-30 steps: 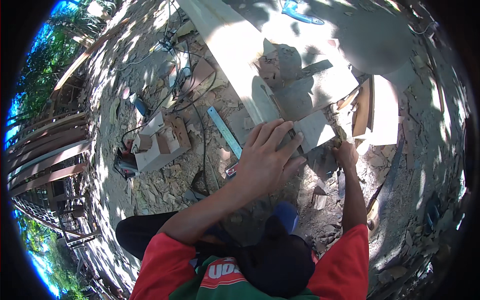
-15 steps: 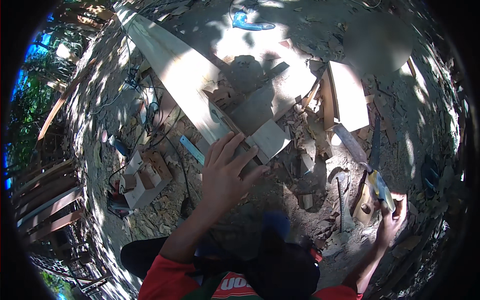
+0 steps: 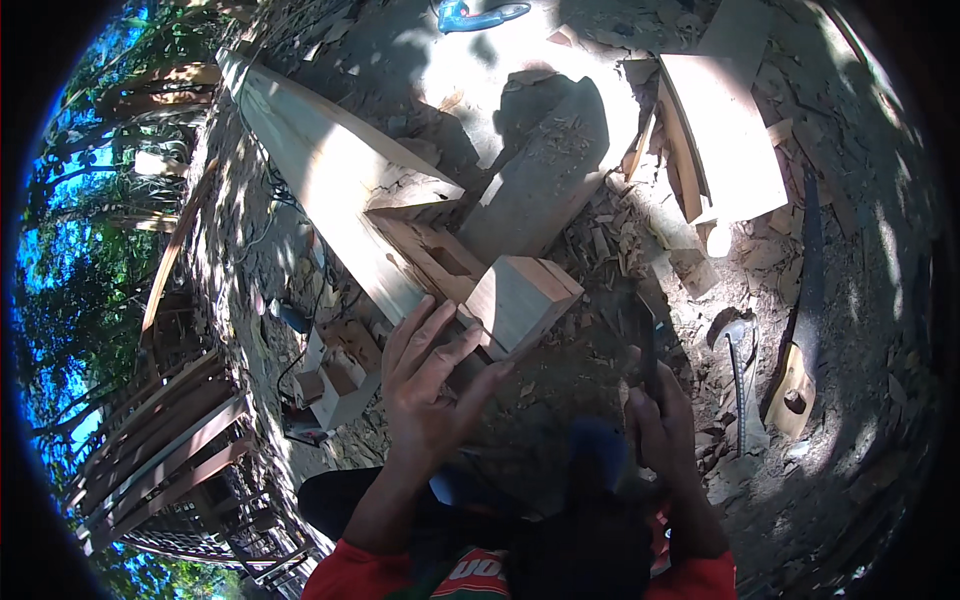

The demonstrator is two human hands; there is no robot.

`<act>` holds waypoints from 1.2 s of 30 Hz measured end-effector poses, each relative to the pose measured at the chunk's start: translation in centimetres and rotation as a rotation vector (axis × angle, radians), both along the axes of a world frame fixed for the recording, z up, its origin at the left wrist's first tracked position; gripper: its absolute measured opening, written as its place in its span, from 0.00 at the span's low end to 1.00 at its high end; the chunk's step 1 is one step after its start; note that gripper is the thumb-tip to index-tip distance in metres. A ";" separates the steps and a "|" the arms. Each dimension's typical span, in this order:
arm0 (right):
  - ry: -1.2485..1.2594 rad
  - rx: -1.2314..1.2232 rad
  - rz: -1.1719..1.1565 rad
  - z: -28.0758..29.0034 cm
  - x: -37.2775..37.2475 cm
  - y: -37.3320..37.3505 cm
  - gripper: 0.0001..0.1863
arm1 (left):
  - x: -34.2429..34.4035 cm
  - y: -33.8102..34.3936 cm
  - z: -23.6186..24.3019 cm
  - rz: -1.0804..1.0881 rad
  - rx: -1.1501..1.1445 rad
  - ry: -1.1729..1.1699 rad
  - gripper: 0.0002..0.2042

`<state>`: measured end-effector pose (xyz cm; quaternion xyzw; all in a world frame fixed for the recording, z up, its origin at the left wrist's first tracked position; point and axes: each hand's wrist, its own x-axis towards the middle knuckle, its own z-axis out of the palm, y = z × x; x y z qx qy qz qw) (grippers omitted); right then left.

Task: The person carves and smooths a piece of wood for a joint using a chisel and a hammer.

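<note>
A long pale timber (image 3: 310, 170) slants from the far left down toward me. Near its close end there is a stepped cut with a dark hollow (image 3: 450, 262) and a squared block-like end (image 3: 520, 300). My left hand (image 3: 425, 375) rests on this near end, fingers stretched over the wood and thumb apart beside the block. In my right hand (image 3: 662, 420) is a chisel (image 3: 646, 325), its dark blade pointing away from me, just right of the block. Shade and my fingers hide most of its handle.
A hammer (image 3: 740, 370), a handsaw (image 3: 806, 290) with a wooden handle, and a wooden box-like piece (image 3: 725, 140) lie to the right. A blue power tool (image 3: 470, 17) lies at the far side. Cut blocks (image 3: 345, 385) and stacked boards (image 3: 170, 440) are at left; wood chips litter the ground.
My right hand has brought the chisel from the far right in toward the timber's end. The timber looks turned, showing more of its cut. My left hand stays on its near end.
</note>
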<state>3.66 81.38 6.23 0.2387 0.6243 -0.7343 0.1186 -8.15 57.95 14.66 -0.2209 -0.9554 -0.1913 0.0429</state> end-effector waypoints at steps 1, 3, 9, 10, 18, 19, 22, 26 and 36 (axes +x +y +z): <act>0.013 -0.013 0.037 -0.1 -0.2 -0.2 0.23 | 0.0 0.0 0.2 0.001 -0.015 -0.007 0.21; 0.042 -0.038 0.108 -0.5 -0.5 -0.4 0.25 | 0.0 -0.2 0.3 -0.004 -0.026 -0.014 0.22; 0.073 -0.045 0.058 -0.6 -0.4 -0.5 0.25 | -0.1 -0.1 0.8 -0.016 -0.027 -0.054 0.20; 0.075 -0.044 0.042 -0.6 -0.3 -0.5 0.25 | -0.1 -0.1 0.6 -0.025 -0.010 -0.038 0.19; 0.086 -0.018 0.011 0.2 1.0 -1.1 0.25 | 0.0 0.2 0.6 0.011 -0.028 0.003 0.20; 0.083 -0.034 0.017 0.1 1.1 -1.2 0.25 | 0.0 0.3 0.5 0.013 -0.027 0.011 0.21; 0.081 -0.059 0.041 -0.1 1.4 -1.5 0.25 | -0.1 0.2 0.2 0.005 0.023 0.008 0.19; 0.078 -0.062 0.068 -0.1 1.2 -2.0 0.25 | -0.2 0.0 0.2 0.023 0.073 -0.006 0.21; 0.040 -0.078 0.049 -0.9 1.2 -1.7 0.26 | 0.0 -0.4 0.0 -0.036 0.019 0.018 0.22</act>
